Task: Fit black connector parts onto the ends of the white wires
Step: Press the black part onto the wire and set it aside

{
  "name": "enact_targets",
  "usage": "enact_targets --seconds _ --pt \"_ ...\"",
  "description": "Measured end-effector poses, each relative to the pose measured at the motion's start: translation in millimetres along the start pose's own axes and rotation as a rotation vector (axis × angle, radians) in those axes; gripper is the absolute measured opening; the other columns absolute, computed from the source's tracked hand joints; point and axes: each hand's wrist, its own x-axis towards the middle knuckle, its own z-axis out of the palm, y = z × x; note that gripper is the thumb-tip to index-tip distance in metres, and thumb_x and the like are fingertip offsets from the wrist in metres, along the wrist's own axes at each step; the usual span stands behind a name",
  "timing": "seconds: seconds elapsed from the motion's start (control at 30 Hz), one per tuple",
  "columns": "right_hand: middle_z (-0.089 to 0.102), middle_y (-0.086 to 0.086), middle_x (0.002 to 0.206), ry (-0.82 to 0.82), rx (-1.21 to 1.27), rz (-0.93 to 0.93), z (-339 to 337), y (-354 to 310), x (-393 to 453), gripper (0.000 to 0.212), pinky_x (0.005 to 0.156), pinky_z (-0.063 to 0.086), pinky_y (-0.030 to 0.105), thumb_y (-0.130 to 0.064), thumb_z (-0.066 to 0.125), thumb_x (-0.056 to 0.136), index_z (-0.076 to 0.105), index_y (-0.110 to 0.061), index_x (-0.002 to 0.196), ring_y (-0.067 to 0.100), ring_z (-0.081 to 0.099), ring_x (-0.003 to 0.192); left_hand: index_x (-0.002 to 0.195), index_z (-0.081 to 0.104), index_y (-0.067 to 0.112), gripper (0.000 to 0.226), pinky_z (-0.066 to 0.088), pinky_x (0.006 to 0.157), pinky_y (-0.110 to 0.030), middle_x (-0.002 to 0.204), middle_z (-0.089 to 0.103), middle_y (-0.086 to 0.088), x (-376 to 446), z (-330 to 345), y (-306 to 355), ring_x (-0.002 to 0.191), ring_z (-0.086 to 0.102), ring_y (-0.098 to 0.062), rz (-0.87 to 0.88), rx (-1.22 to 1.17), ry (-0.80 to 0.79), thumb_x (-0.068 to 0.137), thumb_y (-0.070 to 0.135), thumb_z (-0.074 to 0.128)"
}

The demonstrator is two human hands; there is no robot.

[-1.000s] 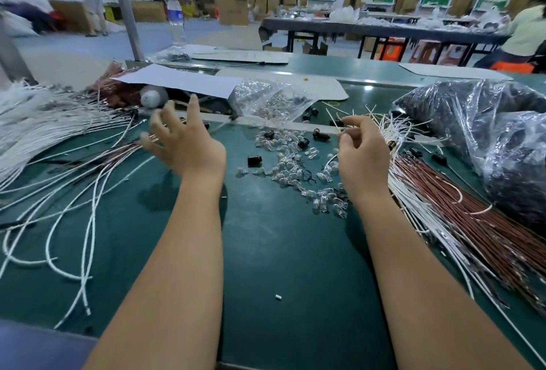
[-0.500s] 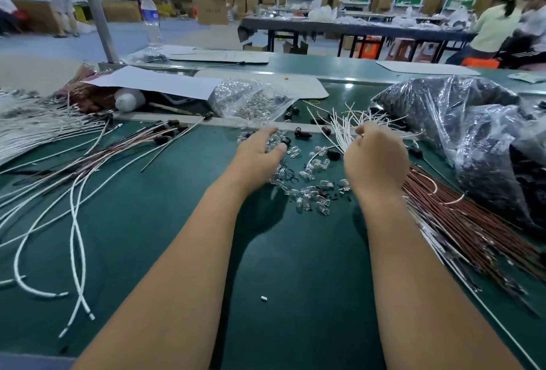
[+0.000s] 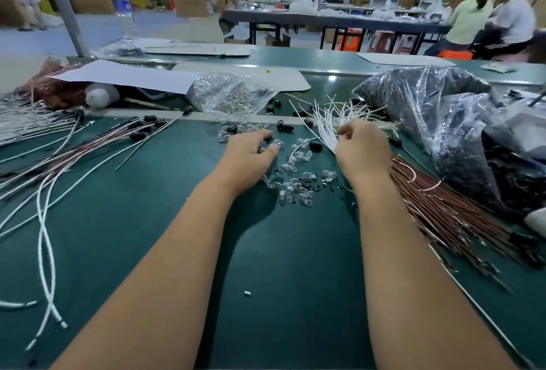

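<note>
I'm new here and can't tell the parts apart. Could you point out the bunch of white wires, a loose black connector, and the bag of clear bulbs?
white wires (image 3: 325, 130), head view: middle of the fanned bunch.
black connector (image 3: 285, 127), head view: its body.
bag of clear bulbs (image 3: 233, 96), head view: bag's middle.

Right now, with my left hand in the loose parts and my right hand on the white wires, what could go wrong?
1. The left hand rests among mixed clear bulbs and black connector parts; you might pick the wrong piece or sweep bulbs away.
2. The right hand grips fanned white wires; more than one may come out, tangled.
3. The brown wire bundle lies beside that wrist and could snag.
</note>
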Motion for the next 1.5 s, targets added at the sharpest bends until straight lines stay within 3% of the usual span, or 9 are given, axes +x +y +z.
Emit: enact_targets --seconds 0.13,0.23,0.4,0.5,0.7,0.97,1.2,1.33,1.5 --pt "0.06 0.011 0.097 -0.138 -0.226 -0.032 13.0 -5.8 -4.8 0.008 0.06 0.034 0.028 -0.003 0.053 0.09 0.06 -0.006 0.087 0.023 0.047 0.078 0.138 0.049 0.015 0.042 0.03 0.112 -0.046 0.138 0.051 -0.009 2.6 1.8 -3.6 0.133 0.037 -0.027 0.021 0.059 0.0 0.098 0.03 0.049" --pt "0.053 0.014 0.102 -0.179 -0.264 -0.011 15.2 -7.5 -5.1 0.03 0.062 0.033 0.03 -0.003 0.055 0.086 0.039 -0.012 0.062 0.026 0.044 0.077 0.137 0.051 0.015 0.042 0.029 0.112 -0.045 0.138 0.051 -0.007 4.8 2.7 -8.7 0.135 0.034 -0.025 0.03 0.107 0.004 0.098 0.031 0.049" --pt "0.045 0.018 0.123 -0.096 -0.237 0.085 15.5 -9.2 -8.2 0.017 0.053 0.03 0.024 -0.006 0.058 0.085 0.044 -0.008 0.077 0.02 0.042 0.066 0.135 0.052 0.018 0.04 0.026 0.113 -0.046 0.139 0.051 -0.002 7.7 4.8 -13.4 0.136 0.031 -0.022 0.055 0.192 0.002 0.097 0.033 0.048" --pt "0.055 0.014 0.113 -0.131 -0.327 0.095 15.0 -9.0 -7.9 0.007 0.065 0.036 0.032 -0.01 0.059 0.083 0.052 -0.011 0.085 0.029 0.05 0.089 0.131 0.055 0.018 0.037 0.026 0.113 -0.044 0.14 0.05 -0.001 8.0 5.4 -13.1 0.135 0.031 -0.022 0.062 0.246 -0.001 0.097 0.032 0.047" --pt "0.05 0.003 0.069 -0.104 -0.349 0.09 16.2 -6.4 -5.3 0.031 0.047 0.026 0.023 0.001 0.058 0.08 0.037 -0.015 0.063 0.02 0.044 0.058 0.134 0.053 0.022 0.039 0.027 0.109 -0.04 0.146 0.044 0.002 7.2 7.0 -6.9 0.136 0.027 -0.022 0.043 0.374 -0.007 0.098 0.032 0.042" --pt "0.051 0.017 0.116 -0.119 -0.305 0.132 10.4 -13.4 -9.0 0.014 0.06 0.034 0.033 0.002 0.052 0.085 0.046 -0.01 0.081 0.027 0.041 0.082 0.137 0.049 0.024 0.041 0.027 0.111 -0.041 0.146 0.045 0.003 4.7 6.9 -5.5 0.138 0.027 -0.021 0.037 0.362 -0.022 0.099 0.036 0.04" --pt "0.054 0.009 0.105 0.063 -0.005 -0.283 17.5 -22.5 -11.2 0.024 0.064 0.039 0.019 0.008 0.047 0.089 0.061 -0.004 0.105 0.014 0.049 0.079 0.134 0.052 0.018 0.049 0.017 0.117 -0.038 0.145 0.047 -0.001 -0.3 1.1 2.0 0.14 0.03 -0.023 0.348 0.301 0.492 0.089 0.001 0.047" --pt "0.062 0.006 0.093 0.106 0.188 -0.502 18.0 -30.4 -19.8 0.017 0.057 0.035 0.012 0.004 0.049 0.093 0.063 -0.003 0.1 0.014 0.053 0.071 0.137 0.049 0.024 0.048 0.018 0.116 -0.038 0.146 0.045 0.004 -0.9 1.3 5.6 0.14 0.027 -0.021 0.384 0.26 0.444 0.094 0.005 0.04" --pt "0.06 0.005 0.084 0.336 0.215 -0.449 15.7 -28.5 -16.4 0.015 0.056 0.04 0.021 0.004 0.048 0.093 0.062 -0.001 0.097 0.013 0.05 0.067 0.119 0.062 0.018 0.029 0.029 0.094 -0.032 0.103 0.068 0.002 -0.4 -1.2 3.3 0.108 0.051 -0.023 0.39 0.182 0.411 0.1 0.016 0.04"
